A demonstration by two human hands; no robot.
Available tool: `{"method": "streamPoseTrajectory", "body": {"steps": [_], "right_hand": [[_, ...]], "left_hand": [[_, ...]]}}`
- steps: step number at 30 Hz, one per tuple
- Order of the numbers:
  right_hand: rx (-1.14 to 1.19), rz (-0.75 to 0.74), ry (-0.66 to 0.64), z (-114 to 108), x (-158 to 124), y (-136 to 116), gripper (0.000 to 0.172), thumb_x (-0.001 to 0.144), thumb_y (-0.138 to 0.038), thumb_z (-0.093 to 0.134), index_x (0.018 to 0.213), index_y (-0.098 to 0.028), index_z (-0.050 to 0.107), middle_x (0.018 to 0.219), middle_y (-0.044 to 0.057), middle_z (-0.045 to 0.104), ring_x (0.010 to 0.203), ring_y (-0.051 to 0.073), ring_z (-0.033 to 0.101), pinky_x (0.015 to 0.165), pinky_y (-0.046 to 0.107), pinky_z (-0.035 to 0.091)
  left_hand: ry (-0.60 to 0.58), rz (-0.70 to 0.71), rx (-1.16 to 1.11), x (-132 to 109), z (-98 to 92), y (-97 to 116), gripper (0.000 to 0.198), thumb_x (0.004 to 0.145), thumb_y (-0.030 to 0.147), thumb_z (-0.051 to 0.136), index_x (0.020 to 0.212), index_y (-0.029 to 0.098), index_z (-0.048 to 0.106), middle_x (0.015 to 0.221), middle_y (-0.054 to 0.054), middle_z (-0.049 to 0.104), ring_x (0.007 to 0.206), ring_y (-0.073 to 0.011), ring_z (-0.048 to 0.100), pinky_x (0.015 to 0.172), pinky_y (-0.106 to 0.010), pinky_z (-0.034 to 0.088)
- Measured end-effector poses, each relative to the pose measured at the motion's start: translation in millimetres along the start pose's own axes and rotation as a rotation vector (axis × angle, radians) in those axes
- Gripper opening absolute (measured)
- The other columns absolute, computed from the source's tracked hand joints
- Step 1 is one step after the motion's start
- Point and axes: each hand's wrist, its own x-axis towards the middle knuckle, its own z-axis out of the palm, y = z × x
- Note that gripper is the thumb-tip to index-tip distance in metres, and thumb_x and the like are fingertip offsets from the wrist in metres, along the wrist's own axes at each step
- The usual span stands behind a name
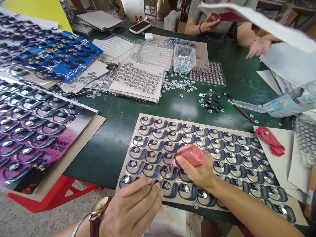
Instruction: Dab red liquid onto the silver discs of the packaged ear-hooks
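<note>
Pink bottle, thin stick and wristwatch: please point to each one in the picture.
pink bottle (194, 155), head view, middle of its body, in the right hand (201, 172).
thin stick (164, 177), head view, bare shaft above the left hand (134, 209).
wristwatch (99, 205), head view, dial edge.

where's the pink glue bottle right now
In the head view the pink bottle is low and centre, held in the right hand over the card of dark hooks, nozzle beside the left hand's thin pick.

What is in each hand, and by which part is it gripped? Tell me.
The right hand wraps the body of a pink squeeze bottle, nozzle pointing down-left. The left hand pinches a thin stick near its rear end, tip over the card of ear hooks.
</note>
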Motion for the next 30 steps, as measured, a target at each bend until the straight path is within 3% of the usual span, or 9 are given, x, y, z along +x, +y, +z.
{"method": "streamPoseTrajectory", "body": {"steps": [7, 18, 30], "right_hand": [[0.030, 0.026, 0.035, -0.4, -0.7, 0.4, 0.008, 0.080, -0.027, 0.064, 0.078, -0.019, 0.064, 0.065, 0.001, 0.068, 0.051, 0.013, 0.064, 0.050, 0.025, 0.053], [0.067, 0.014, -0.042, -1.7, -0.3, -0.1, 0.006, 0.082, -0.025, 0.061, 0.080, -0.019, 0.063, 0.056, -0.002, 0.068, 0.047, 0.012, 0.063, 0.049, 0.024, 0.054], [0.083, -0.011, -0.045, -1.7, -1.0, -0.3, 0.006, 0.083, -0.023, 0.061, 0.077, -0.020, 0.061, 0.057, -0.003, 0.068, 0.048, 0.011, 0.063, 0.054, 0.024, 0.055]], "left_hand": [[0.009, -0.032, -0.008, -0.6, 0.8, -0.4, 0.022, 0.092, 0.010, 0.047, 0.092, 0.007, 0.069, 0.091, -0.007, 0.073, 0.089, -0.0139, 0.069, 0.110, -0.033, 0.038], [0.018, -0.061, -0.080, -3.1, 1.4, -1.9, 0.020, 0.091, 0.013, 0.050, 0.095, 0.005, 0.068, 0.093, -0.008, 0.073, 0.092, -0.0145, 0.068, 0.113, -0.033, 0.033], [0.001, -0.123, -0.205, -5.7, -0.1, -10.1, 0.022, 0.086, 0.008, 0.047, 0.100, 0.008, 0.063, 0.096, -0.008, 0.072, 0.086, -0.0141, 0.068, 0.102, -0.037, 0.044]]}}
